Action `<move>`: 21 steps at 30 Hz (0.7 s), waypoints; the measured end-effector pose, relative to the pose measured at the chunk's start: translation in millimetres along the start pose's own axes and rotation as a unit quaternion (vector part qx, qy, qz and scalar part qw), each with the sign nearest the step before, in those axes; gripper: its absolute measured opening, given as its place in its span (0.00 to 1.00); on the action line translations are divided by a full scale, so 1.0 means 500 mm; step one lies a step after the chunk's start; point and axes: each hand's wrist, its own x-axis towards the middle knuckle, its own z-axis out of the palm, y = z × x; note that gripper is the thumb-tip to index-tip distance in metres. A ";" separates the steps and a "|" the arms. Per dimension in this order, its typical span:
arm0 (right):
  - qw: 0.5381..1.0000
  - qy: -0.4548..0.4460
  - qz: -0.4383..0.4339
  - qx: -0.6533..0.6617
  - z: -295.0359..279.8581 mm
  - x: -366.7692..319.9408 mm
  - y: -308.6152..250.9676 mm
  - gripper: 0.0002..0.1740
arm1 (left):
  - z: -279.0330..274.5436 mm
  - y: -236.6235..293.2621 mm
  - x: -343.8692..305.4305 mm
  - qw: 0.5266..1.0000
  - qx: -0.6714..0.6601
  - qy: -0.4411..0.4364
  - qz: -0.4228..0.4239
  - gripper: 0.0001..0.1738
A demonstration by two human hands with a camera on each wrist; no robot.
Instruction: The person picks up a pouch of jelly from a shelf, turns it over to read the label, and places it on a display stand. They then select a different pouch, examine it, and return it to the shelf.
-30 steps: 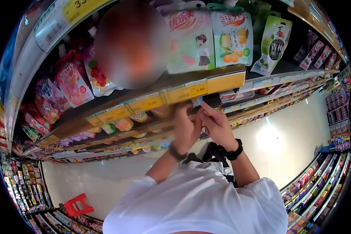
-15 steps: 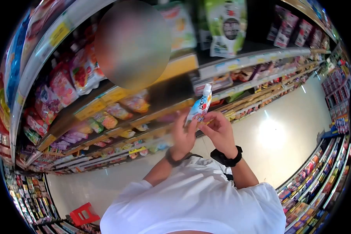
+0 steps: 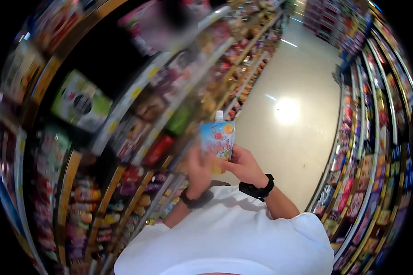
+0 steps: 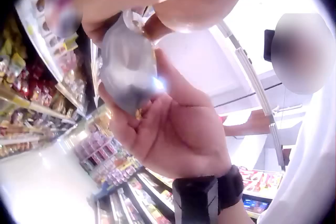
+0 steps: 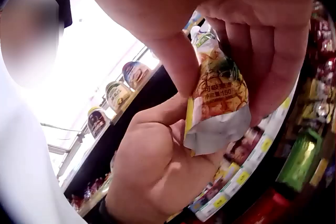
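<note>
A spouted drink pouch (image 3: 219, 137), blue and white with fruit pictures and a white cap (image 3: 220, 115), stands upright in front of the shirt, spout up. My right hand (image 3: 247, 166) grips its lower right side between thumb and fingers. At the lower left, my left hand (image 3: 198, 173), blurred, holds it too. From the right wrist, the pouch (image 5: 220, 82) shows its narrow side with a pineapple picture and a pale bottom fold, thumbs and fingers of both hands around it. Its silvery bottom (image 4: 128, 69) faces the left wrist camera.
Store shelves (image 3: 165, 110) packed with snack bags run along the left and ahead. A green pouch (image 3: 81, 103) is on a shelf at upper left. Pale floor (image 3: 280, 137) stretches down the aisle, with another stocked shelf row (image 3: 367, 183) on the right.
The view has swung rightward, from the shelf front toward the aisle. The pouch has come away from the shelf edge and turned its broad printed face to the head camera, still between both hands.
</note>
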 end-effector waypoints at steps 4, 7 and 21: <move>0.994 0.108 -0.005 0.019 -0.112 -0.062 -0.030 0.15 | 0.130 0.030 0.047 0.984 -0.053 -0.159 -0.055 0.25; 0.983 0.180 -0.021 0.013 -0.181 -0.090 -0.041 0.14 | 0.206 0.006 0.081 0.957 -0.058 -0.270 -0.085 0.26; 0.932 0.355 -0.031 -0.069 -0.578 0.014 -0.123 0.14 | 0.591 -0.141 0.364 0.849 0.011 -0.502 -0.163 0.33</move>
